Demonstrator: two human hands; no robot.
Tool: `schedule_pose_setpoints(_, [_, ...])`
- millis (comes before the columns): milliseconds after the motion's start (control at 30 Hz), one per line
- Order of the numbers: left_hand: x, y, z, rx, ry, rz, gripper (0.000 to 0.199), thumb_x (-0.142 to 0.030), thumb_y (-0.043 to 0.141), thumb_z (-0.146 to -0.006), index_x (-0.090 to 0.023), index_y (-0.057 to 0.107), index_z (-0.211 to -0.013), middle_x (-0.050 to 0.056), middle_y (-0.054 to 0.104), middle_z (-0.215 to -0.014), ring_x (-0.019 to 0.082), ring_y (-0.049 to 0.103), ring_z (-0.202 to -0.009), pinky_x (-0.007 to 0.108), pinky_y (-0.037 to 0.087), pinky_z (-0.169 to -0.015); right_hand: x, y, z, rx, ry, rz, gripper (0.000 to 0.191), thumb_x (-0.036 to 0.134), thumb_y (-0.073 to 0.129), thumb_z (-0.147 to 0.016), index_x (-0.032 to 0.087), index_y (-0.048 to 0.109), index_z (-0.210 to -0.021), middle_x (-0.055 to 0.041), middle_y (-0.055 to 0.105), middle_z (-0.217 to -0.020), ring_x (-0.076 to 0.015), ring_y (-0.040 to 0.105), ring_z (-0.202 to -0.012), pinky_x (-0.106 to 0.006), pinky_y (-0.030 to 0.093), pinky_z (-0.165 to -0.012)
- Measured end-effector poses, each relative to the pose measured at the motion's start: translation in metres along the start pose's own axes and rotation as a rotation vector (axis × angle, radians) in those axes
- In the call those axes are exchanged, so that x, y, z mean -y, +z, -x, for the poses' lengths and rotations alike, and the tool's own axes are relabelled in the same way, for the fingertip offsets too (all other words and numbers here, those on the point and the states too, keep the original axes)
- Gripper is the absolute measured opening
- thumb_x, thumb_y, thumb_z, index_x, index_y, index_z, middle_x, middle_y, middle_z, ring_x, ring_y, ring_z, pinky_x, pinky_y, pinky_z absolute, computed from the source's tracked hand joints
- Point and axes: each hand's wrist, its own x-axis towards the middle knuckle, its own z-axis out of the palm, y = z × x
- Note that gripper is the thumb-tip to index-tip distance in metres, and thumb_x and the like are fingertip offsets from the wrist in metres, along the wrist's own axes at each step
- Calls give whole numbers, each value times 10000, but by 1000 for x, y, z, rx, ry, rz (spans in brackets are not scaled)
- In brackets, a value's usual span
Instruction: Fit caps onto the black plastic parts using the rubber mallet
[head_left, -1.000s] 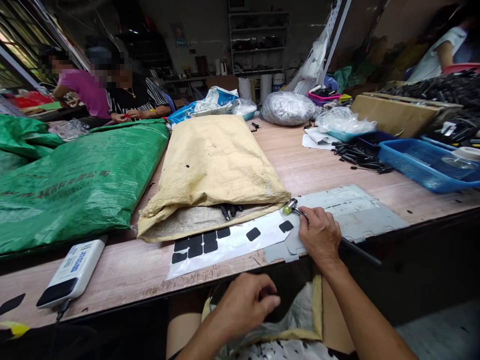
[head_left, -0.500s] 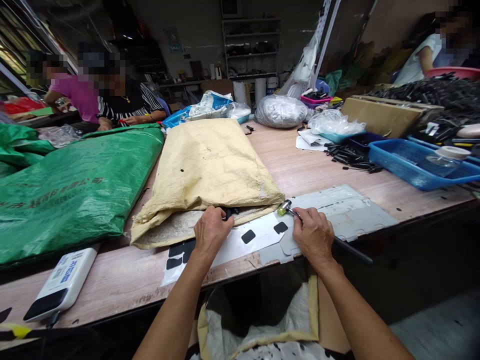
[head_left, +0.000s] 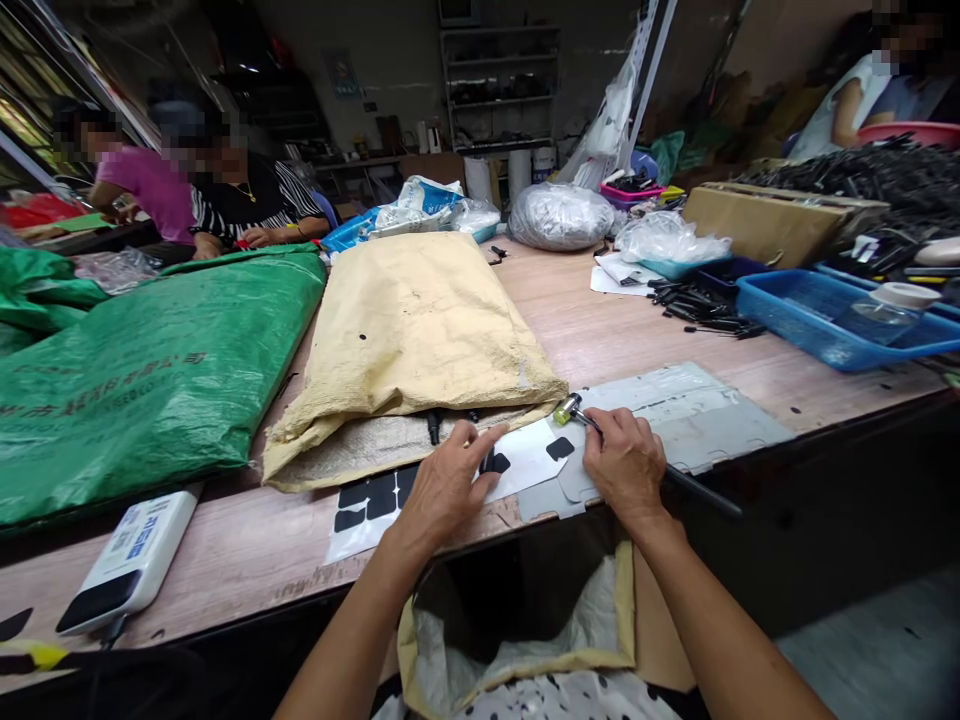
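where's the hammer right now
In the head view, the hammer is right of centre, gripped in the person's right hand, its head beside the near right corner of the yellow sack, by the gray board.

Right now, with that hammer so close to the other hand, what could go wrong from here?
The hammer in the right hand is close to the left hand, so a careless swing might strike it. The small black part in the left hand could slip, perhaps into the open sack below the edge of the table. The white device sits near that edge with a cable attached, so a snag might pull it down.
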Motion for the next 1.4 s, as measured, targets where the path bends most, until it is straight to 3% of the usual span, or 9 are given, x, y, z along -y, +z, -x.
schedule_pose_setpoints(67, [5, -9, -2, 89, 122, -25, 374, -314, 621, -906, -324, 640, -1280, 37, 579, -1148, 205, 637, -936, 313, 500, -812, 0, 0, 0, 2, 1, -2, 238, 221, 585, -927, 238, 717, -1124, -57, 663, -983, -220, 509, -894, -346, 277, -744])
schedule_pose_setpoints(133, [9, -15, -3, 133, 166, -22, 398, -254, 657, -841, -285, 672, -1237, 42, 589, -1092, 216, 635, -936, 318, 502, -830, 0, 0, 0, 7, -1, -5, 239, 220, 580, -930, 239, 716, -1125, -57, 660, -980, -218, 506, -894, -346, 277, -746])
schedule_pose_setpoints(233, [13, -19, -5, 144, 160, -25, 536, -91, 604, -763, -263, 656, -1268, 45, 606, -1034, 219, 636, -935, 312, 496, -830, -1, 0, 0, 9, 0, -10, 237, 221, 580, -928, 243, 714, -1122, -55, 654, -984, -217, 499, -900, -350, 276, -746])
schedule_pose_setpoints(333, [14, -16, -8, 109, 110, -109, 513, -28, 542, -783, -285, 693, -1200, 50, 615, -1017, 217, 628, -909, 317, 474, -792, -1, 0, 0, 15, 2, -10, 241, 227, 568, -934, 243, 711, -1127, -57, 652, -992, -218, 492, -907, -352, 276, -744])
schedule_pose_setpoints(500, [11, -14, -17, 60, 134, -149, 217, -161, 703, -823, -254, 717, -1020, 71, 620, -1132, 251, 574, -1026, 351, 443, -845, -1, 0, 0, 7, -7, -26, 255, 218, 560, -926, 236, 710, -1131, -66, 650, -983, -222, 486, -903, -356, 273, -748])
schedule_pose_setpoints(600, [12, -11, -19, 84, 140, -95, 106, -265, 736, -847, -223, 692, -935, 65, 662, -1031, 245, 584, -980, 349, 438, -849, -1, 1, 0, 4, -7, -30, 257, 218, 558, -921, 230, 712, -1126, -72, 649, -975, -226, 487, -904, -354, 272, -751])
schedule_pose_setpoints(933, [28, 2, 3, 16, -21, 217, 185, -198, 664, -824, -221, 735, -993, 31, 658, -952, 191, 617, -886, 295, 462, -793, 0, -1, 0, 3, -6, -20, 255, 223, 557, -927, 229, 714, -1127, -71, 651, -986, -224, 493, -902, -345, 271, -744])
schedule_pose_setpoints(1233, [12, 23, 0, -99, -104, 412, 188, -234, 720, -787, -216, 751, -971, 23, 672, -914, 187, 600, -844, 299, 448, -748, -3, -1, -1, 31, -9, -34, 263, 224, 563, -929, 243, 712, -1146, -65, 658, -980, -223, 514, -903, -343, 299, -752])
schedule_pose_setpoints(1400, [12, 27, 0, -124, -117, 437, 186, -237, 745, -767, -220, 763, -952, 15, 669, -882, 180, 591, -832, 292, 436, -755, -1, -15, 2, 49, -25, -163, 330, 200, 508, -951, 239, 695, -1219, -74, 664, -964, -229, 560, -927, -336, 385, -787])
